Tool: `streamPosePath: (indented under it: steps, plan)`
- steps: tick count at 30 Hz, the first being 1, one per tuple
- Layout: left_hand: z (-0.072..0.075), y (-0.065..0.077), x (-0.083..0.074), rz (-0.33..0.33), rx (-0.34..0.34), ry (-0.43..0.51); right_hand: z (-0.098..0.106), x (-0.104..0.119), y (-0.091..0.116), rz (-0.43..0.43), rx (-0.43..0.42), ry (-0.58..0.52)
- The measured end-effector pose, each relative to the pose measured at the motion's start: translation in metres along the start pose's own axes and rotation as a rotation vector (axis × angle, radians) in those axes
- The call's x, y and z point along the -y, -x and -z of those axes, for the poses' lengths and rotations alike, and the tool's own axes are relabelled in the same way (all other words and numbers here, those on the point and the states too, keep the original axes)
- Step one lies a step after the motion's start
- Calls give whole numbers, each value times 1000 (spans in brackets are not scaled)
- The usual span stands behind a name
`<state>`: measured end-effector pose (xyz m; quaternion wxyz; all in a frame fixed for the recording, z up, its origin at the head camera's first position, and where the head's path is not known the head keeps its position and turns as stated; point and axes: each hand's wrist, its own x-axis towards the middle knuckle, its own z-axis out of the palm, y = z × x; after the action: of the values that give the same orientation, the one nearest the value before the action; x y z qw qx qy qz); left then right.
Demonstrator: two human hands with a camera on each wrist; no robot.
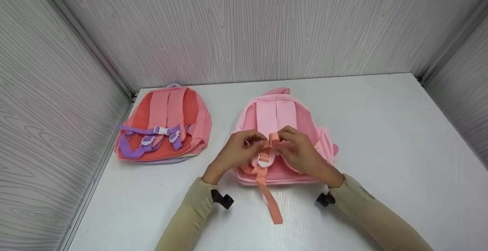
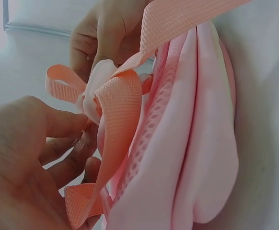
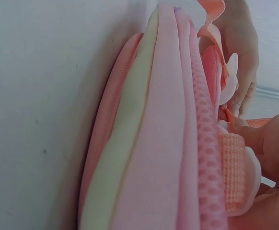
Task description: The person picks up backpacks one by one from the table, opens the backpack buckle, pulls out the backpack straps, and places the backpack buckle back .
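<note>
A pink backpack (image 1: 276, 111) lies on the table with its shoulder straps facing up. Over its lower middle, my left hand (image 1: 244, 148) pinches orange webbing (image 1: 266, 144) between thumb and fingers. Close beside it my right hand (image 1: 301, 152) grips the same webbing, where a short loop (image 2: 63, 82) stands up. In the left wrist view, a white buckle (image 2: 96, 88) sits between the hands, partly covered by webbing. A white strap adjuster (image 1: 264, 160) hangs just below the fingers. From it a loose orange strap end (image 1: 272, 203) trails over the table's front side.
To the left lies a second backpack (image 1: 204, 125), coral and red, with purple straps (image 1: 131, 152) and a fastened white buckle (image 1: 161, 130). Both bags rest on a white table (image 1: 381, 129). Wood-grain panels (image 1: 244, 29) rise behind and at both sides.
</note>
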<state>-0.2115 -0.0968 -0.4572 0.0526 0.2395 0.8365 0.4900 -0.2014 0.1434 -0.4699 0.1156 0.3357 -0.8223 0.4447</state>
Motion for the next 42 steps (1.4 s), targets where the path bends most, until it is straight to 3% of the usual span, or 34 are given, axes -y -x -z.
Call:
streamPosePath:
  steps: [8, 14, 22, 30, 42]
  plan:
    - [1, 0, 2, -7, -4, 4, 0, 0, 0, 5, -2, -11]
    - [-3, -1, 1, -28, -24, 5, -1, -1, -1, 58, -15, -2]
    - [-6, 0, 1, -16, -37, 29, -2, 1, 1, -14, 15, -18]
    - [-6, 1, -4, 4, -28, 39, -2, 1, 0, -17, 18, -4]
    - [-5, 1, -5, -45, -11, 17, -1, 1, 0, -32, 5, -3]
